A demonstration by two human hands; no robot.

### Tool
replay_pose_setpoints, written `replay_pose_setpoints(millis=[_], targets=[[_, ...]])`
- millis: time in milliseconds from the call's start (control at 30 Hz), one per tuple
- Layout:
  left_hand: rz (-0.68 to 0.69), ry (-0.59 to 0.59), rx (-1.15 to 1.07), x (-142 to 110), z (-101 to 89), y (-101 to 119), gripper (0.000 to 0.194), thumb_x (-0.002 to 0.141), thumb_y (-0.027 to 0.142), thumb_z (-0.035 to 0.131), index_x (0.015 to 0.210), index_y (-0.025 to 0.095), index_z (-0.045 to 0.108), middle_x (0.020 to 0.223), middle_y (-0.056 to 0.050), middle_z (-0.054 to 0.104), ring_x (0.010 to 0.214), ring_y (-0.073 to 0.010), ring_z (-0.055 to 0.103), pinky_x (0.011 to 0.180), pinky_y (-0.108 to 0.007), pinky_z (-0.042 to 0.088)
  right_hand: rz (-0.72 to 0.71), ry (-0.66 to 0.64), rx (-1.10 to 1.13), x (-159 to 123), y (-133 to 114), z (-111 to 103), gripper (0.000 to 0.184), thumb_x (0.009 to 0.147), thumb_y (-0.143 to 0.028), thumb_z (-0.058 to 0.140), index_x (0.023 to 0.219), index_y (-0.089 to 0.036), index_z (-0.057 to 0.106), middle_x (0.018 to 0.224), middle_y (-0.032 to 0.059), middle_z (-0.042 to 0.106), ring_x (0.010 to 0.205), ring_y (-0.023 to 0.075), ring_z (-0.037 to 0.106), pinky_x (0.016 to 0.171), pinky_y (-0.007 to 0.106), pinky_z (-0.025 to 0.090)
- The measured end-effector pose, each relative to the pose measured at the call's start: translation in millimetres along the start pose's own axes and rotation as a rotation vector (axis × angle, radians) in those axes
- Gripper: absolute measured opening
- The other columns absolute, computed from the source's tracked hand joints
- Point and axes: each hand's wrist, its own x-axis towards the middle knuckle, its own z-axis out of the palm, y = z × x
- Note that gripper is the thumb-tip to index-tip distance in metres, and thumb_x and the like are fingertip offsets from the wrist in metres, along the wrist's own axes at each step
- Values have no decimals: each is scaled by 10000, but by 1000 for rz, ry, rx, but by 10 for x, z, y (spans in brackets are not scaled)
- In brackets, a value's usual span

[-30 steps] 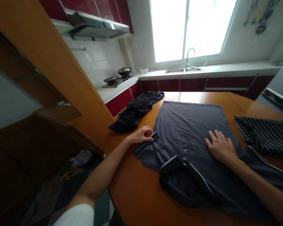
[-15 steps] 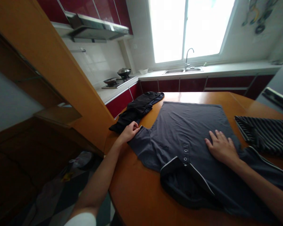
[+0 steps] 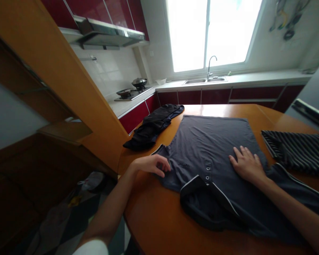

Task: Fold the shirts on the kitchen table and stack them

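Two hands on the grey polo shirt (image 3: 215, 138)!
Your right hand (image 3: 247, 164) presses flat, fingers spread, perhaps anchoring cloth; your left (image 3: 152, 164) curls loosely, gripping nothing visible.

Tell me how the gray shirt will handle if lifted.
The gray shirt is probably floppy: fine wrinkles cross its thin-looking cloth. It likely won't roll, lying flat and spread. The collar may hold its shape better, since it stands partly open.

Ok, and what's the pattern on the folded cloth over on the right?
The folded cloth has dark and light stripes, clearest in the head view.
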Motion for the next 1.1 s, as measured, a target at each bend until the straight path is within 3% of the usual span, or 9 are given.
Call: replay_pose_setpoints(millis=[67, 233, 367, 467, 600, 767, 900, 1033, 1100], targets=[[60, -30, 30, -50, 84, 99, 335, 810, 444, 794, 1063, 226, 770, 1022, -65, 687, 916, -204, 627, 838, -293, 493, -7, -4, 4, 2, 4, 1, 638, 1015, -467, 252, 1502, -98, 439, 1577, 219, 378, 1469, 352, 319, 1146, 571, 283], [99, 132, 232, -133, 417, 251, 350, 769, 420, 836, 1068, 266, 739, 1114, -58, 639, 1066, -232, 560, 963, -328, 441, -29, -15, 88, 23, 31, -113, 580, 1000, -425, 357, 1469, -107, 483, 1569, 213, 395, 1465, 354, 328, 1149, 572, 297], [107, 187, 322, -152, 671, 273, 119, 960, 328, 619, 968, 244, 703, 963, -48, 649, 941, -207, 575, 906, -323, 434, -191, 12, 294, -82, -8, -444, 405, 936, -324, 518, 1273, -154, 664, 1381, 172, 592, 1302, 310, 528, 1097, 454, 413], [114, 207, 303, -189, 738, 293, 191, 1014, 289, 510, 950, 235, 681, 956, -43, 642, 902, -187, 582, 861, -290, 432, -390, -86, 477, -354, -132, -722, 265, 932, -313, 560, 1091, -190, 733, 1120, 105, 684, 1036, 241, 653, 970, 367, 498], [94, 113, 245, -271, 688, 331, 177, 1001, 256, 519, 899, 228, 661, 943, -27, 628, 900, -171, 586, 804, -249, 436, -486, -164, 530, -906, -273, -909, 200, 963, -300, 549, 978, -213, 729, 1007, 62, 662, 942, 217, 639, 877, 351, 509], [71, 97, 296, -273, 676, 411, 28, 930, 250, 630, 943, 238, 652, 1005, -27, 629, 947, -187, 579, 839, -262, 445, -431, -219, 537, -1519, -135, -905, 158, 953, -327, 606, 1045, -239, 700, 1045, 60, 644, 957, 220, 620, 865, 357, 513], [147, 127, 319, -159, 779, 461, 301, 866, 262, 730, 1151, 271, 633, 1186, -42, 601, 1094, -215, 548, 971, -301, 424, -359, -193, 516, -1827, 30, -878, 190, 907, -295, 685, 1092, -249, 681, 1085, 59, 639, 1011, 235, 599, 910, 382, 504], [230, 131, 364, -8, 871, 392, 120, 956, 284, 633, 1068, 249, 656, 1071, -43, 619, 999, -201, 558, 894, -287, 435, -357, -79, 482, -1967, 86, -764, 104, 970, -266, 589, 1000, -242, 685, 1048, 63, 633, 993, 228, 579, 895, 388, 496], [275, 140, 367, 35, 890, 350, 146, 1017, 274, 524, 992, 228, 660, 979, -42, 618, 915, -184, 557, 824, -270, 434, -367, 9, 454, -1996, 92, -702, 188, 1006, -263, 517, 925, -230, 684, 1014, 71, 628, 968, 225, 570, 877, 393, 489]])
